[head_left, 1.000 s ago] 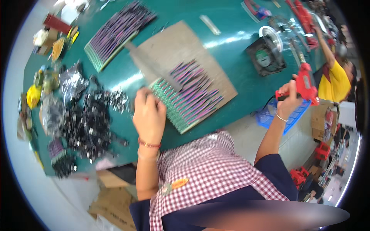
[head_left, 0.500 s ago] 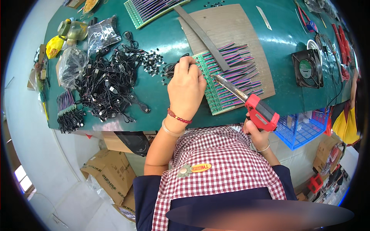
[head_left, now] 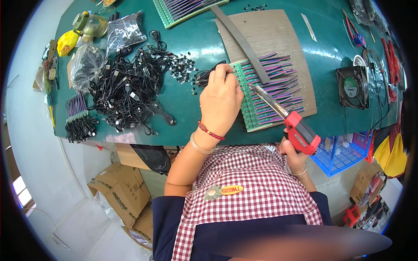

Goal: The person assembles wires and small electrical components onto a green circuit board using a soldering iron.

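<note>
My left hand is pinched closed at the left edge of a green circuit board panel. A black cable runs in under its fingers; the cable's end is hidden. My right hand is wrapped round the handle of a red and black soldering gun. The gun's metal barrel points up and left, its tip at the panel near my left fingers. Thin pink, black and purple wires stick out from the panel's right side. A flat grey metal bar lies slanted across them.
Left of my hand lie a tangled heap of black cables and small black connectors. The panel sits partly on a brown board. A second wired panel lies at the back. A black fan stands at right, above a blue basket.
The whole view has shifted slightly, so the table and things appear further right. Both hands and the soldering gun keep nearly the same place at the panel.
</note>
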A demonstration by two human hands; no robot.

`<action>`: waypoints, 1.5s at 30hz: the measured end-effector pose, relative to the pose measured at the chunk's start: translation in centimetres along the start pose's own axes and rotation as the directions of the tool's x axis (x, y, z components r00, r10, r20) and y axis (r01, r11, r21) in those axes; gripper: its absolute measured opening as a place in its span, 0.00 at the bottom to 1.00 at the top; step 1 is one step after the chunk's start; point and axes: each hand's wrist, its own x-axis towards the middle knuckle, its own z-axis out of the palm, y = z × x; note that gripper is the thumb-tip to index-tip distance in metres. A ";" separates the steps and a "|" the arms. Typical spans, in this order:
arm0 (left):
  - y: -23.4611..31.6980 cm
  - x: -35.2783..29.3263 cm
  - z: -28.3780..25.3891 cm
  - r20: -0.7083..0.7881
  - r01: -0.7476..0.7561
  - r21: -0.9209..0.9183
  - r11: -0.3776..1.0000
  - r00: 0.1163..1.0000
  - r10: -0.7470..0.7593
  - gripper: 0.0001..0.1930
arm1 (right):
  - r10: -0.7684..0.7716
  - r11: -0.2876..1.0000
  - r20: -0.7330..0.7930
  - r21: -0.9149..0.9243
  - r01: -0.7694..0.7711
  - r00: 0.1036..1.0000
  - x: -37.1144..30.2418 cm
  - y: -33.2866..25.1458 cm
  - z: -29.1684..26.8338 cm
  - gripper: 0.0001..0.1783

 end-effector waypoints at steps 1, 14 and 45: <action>0.0 0.0 0.0 -0.001 -0.002 0.005 1.000 1.000 0.002 0.06 | 0.000 1.000 0.000 -0.001 0.000 1.000 0.0 0.1 -0.1 0.16; 0.1 0.0 -0.2 0.001 0.000 0.006 1.000 1.000 0.000 0.06 | -0.026 0.996 0.011 0.087 0.025 1.000 0.1 0.3 -0.2 0.18; -8.4 -7.6 -7.8 -0.083 0.538 0.495 0.682 0.811 -0.579 0.17 | -0.139 0.960 -0.014 0.243 0.138 0.990 2.6 -2.8 1.4 0.18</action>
